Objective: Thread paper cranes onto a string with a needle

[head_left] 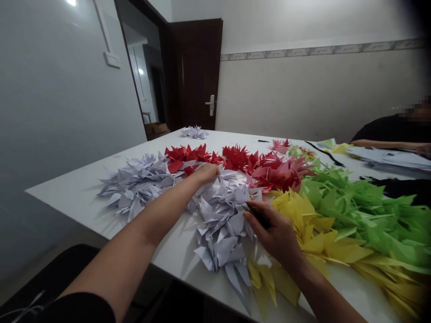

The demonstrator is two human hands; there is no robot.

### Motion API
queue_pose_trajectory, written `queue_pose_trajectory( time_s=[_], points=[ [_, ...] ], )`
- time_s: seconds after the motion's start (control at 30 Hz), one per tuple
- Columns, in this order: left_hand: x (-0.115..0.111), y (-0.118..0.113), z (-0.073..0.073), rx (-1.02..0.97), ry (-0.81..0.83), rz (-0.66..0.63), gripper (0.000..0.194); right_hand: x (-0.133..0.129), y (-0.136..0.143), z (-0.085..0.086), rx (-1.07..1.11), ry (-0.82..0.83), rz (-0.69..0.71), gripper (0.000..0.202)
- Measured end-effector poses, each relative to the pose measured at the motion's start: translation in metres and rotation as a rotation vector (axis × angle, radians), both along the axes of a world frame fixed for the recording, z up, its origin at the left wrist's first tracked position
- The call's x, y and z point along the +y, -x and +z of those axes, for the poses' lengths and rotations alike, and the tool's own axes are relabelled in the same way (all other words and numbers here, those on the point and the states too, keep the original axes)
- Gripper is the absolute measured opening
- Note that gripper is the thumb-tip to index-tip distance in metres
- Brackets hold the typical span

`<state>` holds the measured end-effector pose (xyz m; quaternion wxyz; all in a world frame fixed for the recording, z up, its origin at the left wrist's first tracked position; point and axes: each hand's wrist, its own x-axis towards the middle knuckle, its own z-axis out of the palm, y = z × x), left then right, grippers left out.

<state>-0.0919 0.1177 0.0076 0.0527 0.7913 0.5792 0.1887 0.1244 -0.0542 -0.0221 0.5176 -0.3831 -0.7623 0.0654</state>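
My left hand (209, 172) reaches out over the middle of the pile, its fingers closed at the edge of the white folded papers (224, 211), near the red ones (198, 154). Whatever lies between its fingertips is too small and hidden to make out. Closer to me, my right hand (274, 229) is closed around a slim black pen-like tool (258, 215), whose tip points left over the white papers. Yellow folded papers (319, 242) lie beside and below the right wrist. All these papers have pointed ends.
Green folded papers (363, 202) spread to the right on the white table (84, 184). A small white heap (195, 132) sits at the far edge. At right, a person's forearm (380, 143) rests by stacked sheets (390, 157). A dark door (195, 76) stands behind.
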Motion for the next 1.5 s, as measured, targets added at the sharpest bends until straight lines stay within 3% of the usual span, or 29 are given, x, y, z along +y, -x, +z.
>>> queue_pose_trajectory(
  time_s=[0.13, 0.3, 0.43, 0.5, 0.57, 0.67, 0.8, 1.0, 1.07, 1.2, 1.3, 1.4, 1.5],
  points=[
    [-0.012, 0.002, 0.014, -0.202, -0.147, 0.033, 0.02, 0.001, -0.001, 0.001, 0.016, -0.008, -0.022, 0.021],
    [-0.041, -0.01, 0.027, -0.49, -0.321, 0.016, 0.033, 0.002, -0.002, 0.004, 0.061, -0.001, -0.03, 0.021],
    [-0.073, -0.028, 0.017, -1.025, -0.153, -0.285, 0.041, 0.002, -0.005, 0.005, 0.189, -0.011, -0.045, 0.022],
    [-0.088, -0.034, 0.01, -1.174, -0.032, -0.363, 0.041, 0.002, -0.007, 0.005, 0.327, -0.013, -0.073, 0.024],
    [-0.098, -0.036, 0.005, -1.207, 0.065, -0.403, 0.037, 0.003, -0.009, 0.005, 0.427, 0.012, -0.089, 0.026],
    [-0.109, -0.038, 0.002, -1.186, 0.13, -0.441, 0.032, 0.005, -0.011, 0.005, 0.398, 0.084, -0.051, 0.025],
    [-0.114, -0.04, 0.002, -1.077, 0.081, -0.482, 0.023, 0.007, -0.01, 0.001, 0.237, 0.084, -0.01, 0.024],
    [-0.119, -0.041, -0.001, -0.869, -0.029, -0.507, 0.017, 0.007, -0.008, 0.002, 0.158, 0.027, -0.069, 0.022],
    [-0.122, -0.042, -0.002, -0.862, -0.006, -0.515, 0.018, 0.007, -0.008, 0.004, 0.144, 0.032, -0.076, 0.022],
    [-0.127, -0.045, -0.002, -0.856, 0.061, -0.555, 0.039, 0.008, -0.009, 0.003, 0.151, 0.038, -0.058, 0.023],
    [-0.128, -0.046, -0.003, -0.832, 0.033, -0.611, 0.029, 0.009, -0.008, 0.0, 0.183, 0.078, -0.035, 0.024],
    [-0.124, -0.047, -0.003, -1.019, 0.06, -0.55, 0.019, 0.01, -0.008, -0.002, 0.234, 0.117, -0.026, 0.025],
    [-0.12, -0.048, -0.001, -1.336, 0.183, -0.382, 0.028, 0.009, -0.007, -0.004, 0.257, 0.133, -0.01, 0.025]
  ],
)
